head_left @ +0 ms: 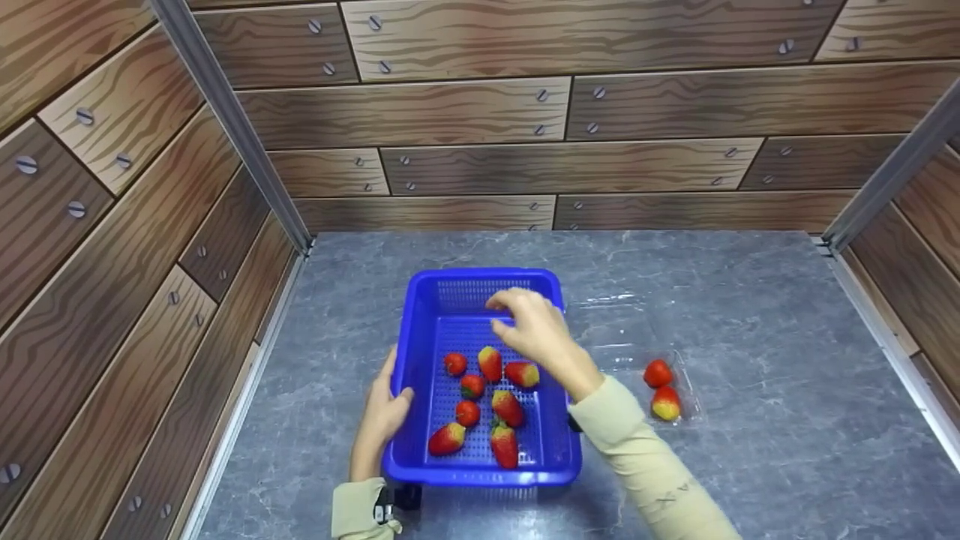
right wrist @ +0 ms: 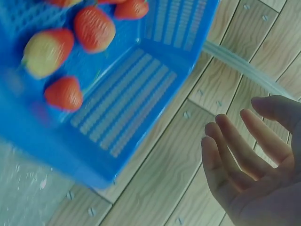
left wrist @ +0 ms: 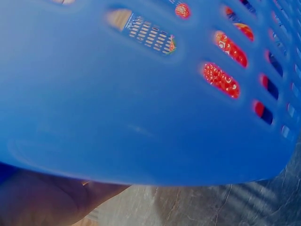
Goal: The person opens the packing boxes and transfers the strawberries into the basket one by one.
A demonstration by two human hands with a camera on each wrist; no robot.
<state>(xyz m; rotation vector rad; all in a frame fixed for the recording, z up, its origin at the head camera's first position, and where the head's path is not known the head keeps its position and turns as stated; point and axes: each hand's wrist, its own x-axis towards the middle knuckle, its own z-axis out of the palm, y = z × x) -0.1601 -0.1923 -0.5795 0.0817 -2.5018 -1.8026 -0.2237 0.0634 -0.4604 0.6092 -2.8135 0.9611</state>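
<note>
A blue plastic basket with slotted walls is gripped at its left side by my left hand, the thumb lying over the rim and the other fingers outside. Several red and yellow toy strawberries lie on the basket floor, mostly in its near half. Over the far right part of the basket is my right hand, fingers loosely bent and holding nothing. In the right wrist view, its spread fingers show with nothing between them. The left wrist view is mostly filled by the basket's wall, strawberries showing through the slots.
Right of the basket, an opened clear plastic box lies on the grey marbled tabletop. Two strawberries sit in its near right part. Wood-patterned walls enclose the table at the back and sides.
</note>
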